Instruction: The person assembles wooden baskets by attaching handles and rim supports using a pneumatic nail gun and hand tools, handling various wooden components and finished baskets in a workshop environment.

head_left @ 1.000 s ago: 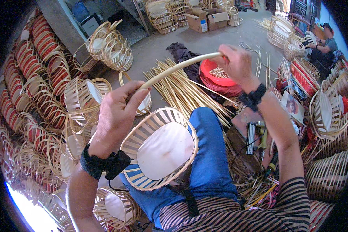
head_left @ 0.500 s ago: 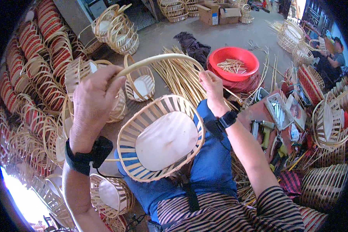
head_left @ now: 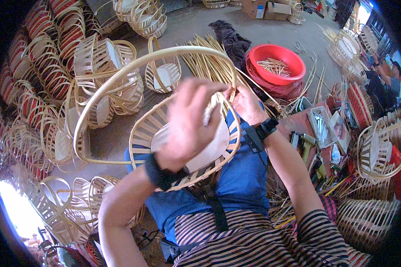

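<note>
The slatted basket [head_left: 142, 135] sits across the lap [head_left: 249, 164], near its far edge and tipped toward the wearer. Its body looks complete: the side slats stand all round, the rim is closed, and a pale oval base [head_left: 207, 155] is in place. Above it, the thick handle strip [head_left: 182, 49] is bent into a wide loop that bulges out past the left edge of the lap. One end comes down at the right rim; the other runs back toward the left rim, though whether it is joined there is hard to tell. No finished join shows at the right rim, so the fixing of the handle looks like the part left undone. A small basket [head_left: 167, 76] on the floor beyond the lap already has its upright handle.

The fingers of the right hand [head_left: 249, 106] are closed around the strip at the right rim. The left hand [head_left: 191, 118] is blurred over the basket, its fingers near the right hand; whether they hold anything cannot be told.

Half a second ago the left hand gripped the strip above the left rim. Now it is off that stretch and across the basket, and the loop spreads wider to the left. The right hand stays by the right rim, and the basket remains on the lap.
</note>
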`<state>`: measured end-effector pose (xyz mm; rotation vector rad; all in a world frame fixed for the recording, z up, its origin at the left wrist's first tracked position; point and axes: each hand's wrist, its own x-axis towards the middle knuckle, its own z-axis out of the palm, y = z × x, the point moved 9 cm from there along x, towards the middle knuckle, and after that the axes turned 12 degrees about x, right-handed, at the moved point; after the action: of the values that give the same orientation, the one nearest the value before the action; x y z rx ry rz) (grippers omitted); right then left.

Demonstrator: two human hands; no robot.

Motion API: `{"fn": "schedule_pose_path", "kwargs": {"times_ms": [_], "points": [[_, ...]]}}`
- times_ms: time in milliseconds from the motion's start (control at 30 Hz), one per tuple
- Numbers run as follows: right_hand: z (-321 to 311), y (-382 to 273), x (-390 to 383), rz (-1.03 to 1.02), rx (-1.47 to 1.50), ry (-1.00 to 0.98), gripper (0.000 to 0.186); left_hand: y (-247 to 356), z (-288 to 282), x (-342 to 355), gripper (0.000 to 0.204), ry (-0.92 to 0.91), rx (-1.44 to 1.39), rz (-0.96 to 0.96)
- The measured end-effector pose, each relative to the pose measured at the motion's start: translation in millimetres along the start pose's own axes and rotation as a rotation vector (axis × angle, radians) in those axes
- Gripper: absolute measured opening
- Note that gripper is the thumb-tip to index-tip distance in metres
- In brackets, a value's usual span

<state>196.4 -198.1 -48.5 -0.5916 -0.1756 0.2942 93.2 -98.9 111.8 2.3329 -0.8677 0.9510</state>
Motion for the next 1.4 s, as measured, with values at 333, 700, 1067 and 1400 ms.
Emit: {"fn": "schedule_pose_path", "kwargs": {"times_ms": [333, 700, 1067, 1400], "points": [[8.7, 11.0, 5.1, 0.035, -0.055, 0.001, 0.019, -75.7, 176.5, -85.6, 0.035, -0.328, -0.734, -1.059], [11.3, 36.3, -14.9, 0.063, 0.138, -0.068, 0.034, -72.9, 125.0, -66.2, 0.035, -0.345, -0.189, -1.073], [66.3, 91.8, -131.9, 0.578, 0.032, -0.003, 0.04, -34.1, 41.3, -73.4, 0.019, -1.007, -1.119, -0.865], [76.0, 150.2, -154.3, 0.606, 0.04, 0.266, 0.034, -67.1, 58.4, -115.6, 0.034, -1.355, -0.902, -0.605]]}}
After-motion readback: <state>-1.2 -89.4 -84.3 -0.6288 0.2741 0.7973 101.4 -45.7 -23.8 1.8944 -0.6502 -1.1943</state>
